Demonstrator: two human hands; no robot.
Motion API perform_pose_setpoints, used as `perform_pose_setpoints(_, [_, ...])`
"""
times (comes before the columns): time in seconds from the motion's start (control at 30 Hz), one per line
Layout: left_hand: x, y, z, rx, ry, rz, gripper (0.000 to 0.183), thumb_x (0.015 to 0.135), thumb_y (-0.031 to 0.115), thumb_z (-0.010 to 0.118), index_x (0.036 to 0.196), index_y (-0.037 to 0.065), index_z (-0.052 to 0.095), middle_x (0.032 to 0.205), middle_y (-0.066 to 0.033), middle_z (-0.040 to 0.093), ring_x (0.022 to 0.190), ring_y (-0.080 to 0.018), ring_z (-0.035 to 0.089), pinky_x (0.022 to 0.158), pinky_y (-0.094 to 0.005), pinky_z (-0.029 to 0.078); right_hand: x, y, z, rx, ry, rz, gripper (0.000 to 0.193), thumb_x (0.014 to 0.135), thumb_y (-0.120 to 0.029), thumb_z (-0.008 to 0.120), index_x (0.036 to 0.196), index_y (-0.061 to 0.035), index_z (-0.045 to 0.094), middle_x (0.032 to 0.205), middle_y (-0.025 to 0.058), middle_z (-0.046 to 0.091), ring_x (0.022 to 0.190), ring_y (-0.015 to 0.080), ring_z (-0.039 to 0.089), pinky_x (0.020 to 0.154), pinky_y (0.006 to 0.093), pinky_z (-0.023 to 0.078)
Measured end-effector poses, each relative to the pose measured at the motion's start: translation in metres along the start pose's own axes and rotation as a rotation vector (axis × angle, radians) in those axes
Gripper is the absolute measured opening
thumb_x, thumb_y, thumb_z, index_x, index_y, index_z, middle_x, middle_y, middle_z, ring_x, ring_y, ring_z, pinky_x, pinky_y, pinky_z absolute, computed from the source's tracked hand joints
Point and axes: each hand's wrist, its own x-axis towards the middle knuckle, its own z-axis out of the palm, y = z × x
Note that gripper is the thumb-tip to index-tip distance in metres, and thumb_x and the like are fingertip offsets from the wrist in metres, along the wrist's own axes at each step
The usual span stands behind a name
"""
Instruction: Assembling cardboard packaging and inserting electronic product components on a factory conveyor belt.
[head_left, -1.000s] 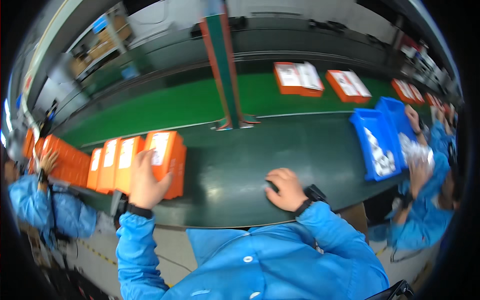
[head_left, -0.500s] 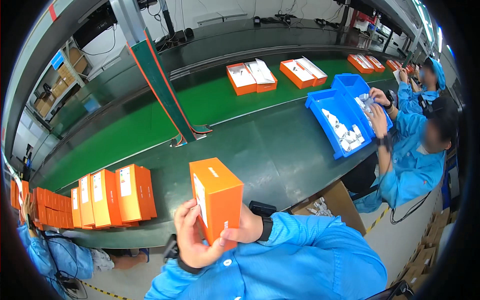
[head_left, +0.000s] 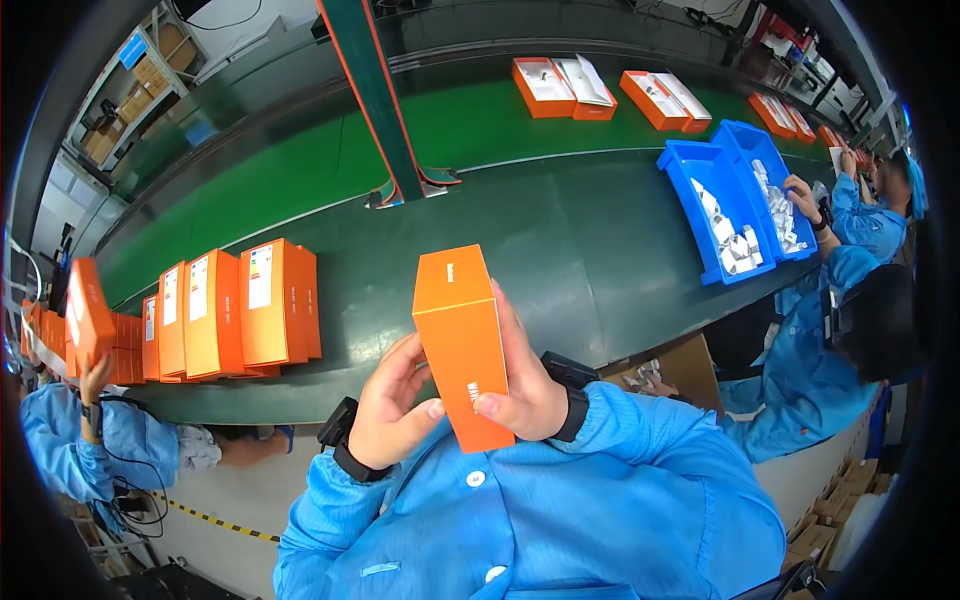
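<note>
An orange carton stands upright in front of my chest, between both palms. My left hand presses its left side, thumb toward me and the other fingers partly hidden behind it. From the right, my right hand grips the carton, its thumb lying on the near face low down. The lid looks closed, with small white print on the top and the near face.
Orange cartons stand in a row on the green bench at left, where a co-worker's hand holds another carton. Blue bins with small white parts sit at right by another co-worker. Open orange boxes lie farther back.
The carton has been turned, so its labelled side no longer shows. My view has shifted downward. At left, a co-worker's carton is now raised; the right co-worker's hands have moved at the bins.
</note>
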Motion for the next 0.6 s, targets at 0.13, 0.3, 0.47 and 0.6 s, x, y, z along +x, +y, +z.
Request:
perform_pose_setpoints(0.13, [0.006, 0.012, 0.0, 0.059, -0.074, -0.074, 0.095, 0.098, 0.04, 0.083, 0.167, -0.002, 0.034, 0.165, -0.0149, 0.042, 0.155, -0.0297, 0.043, 0.128, -0.0483, 0.037, 0.0, 0.002, 0.001, -0.155, -0.042, -0.03, 0.12, 0.101, -0.054, 0.065, 0.171, 0.0063, -0.011, 0.169, 0.033, 0.018, 0.16, 0.0453, 0.02, 0.132, 0.0546, 0.016])
perform_pose_setpoints(0.3, [0.007, 0.002, 0.0, 0.032, 0.009, -0.116, 0.1, 0.092, 0.039, 0.088, 0.165, -0.002, 0.033, 0.16, -0.0144, 0.049, 0.152, -0.0279, 0.047, 0.126, -0.0458, 0.039, 0.005, 0.002, -0.001, -0.075, -0.024, 0.057, 0.117, 0.1, -0.049, 0.07, 0.171, 0.0069, -0.004, 0.169, 0.0303, 0.021, 0.161, 0.0434, 0.022, 0.132, 0.0522, 0.018])
perform_pose_setpoints(0.47, [0.013, -0.013, 0.007, -0.165, 0.187, 0.086, 0.101, 0.085, 0.036, 0.092, 0.161, -0.002, 0.036, 0.154, -0.0141, 0.054, 0.144, -0.0262, 0.054, 0.123, -0.0441, 0.042, 0.013, -0.016, -0.011, 0.196, 0.038, 0.168, 0.104, 0.1, -0.03, 0.075, 0.172, 0.0056, 0.009, 0.169, 0.0214, 0.027, 0.161, 0.0305, 0.029, 0.131, 0.0446, 0.026])
perform_pose_setpoints(0.6, [0.013, -0.015, 0.004, -0.154, 0.17, 0.079, 0.101, 0.085, 0.039, 0.091, 0.16, -0.001, 0.037, 0.153, -0.0139, 0.054, 0.144, -0.0262, 0.054, 0.122, -0.0437, 0.043, 0.014, -0.019, -0.022, 0.209, 0.048, 0.16, 0.107, 0.099, -0.031, 0.077, 0.173, 0.0048, 0.009, 0.17, 0.0208, 0.027, 0.161, 0.0297, 0.03, 0.131, 0.0447, 0.027])
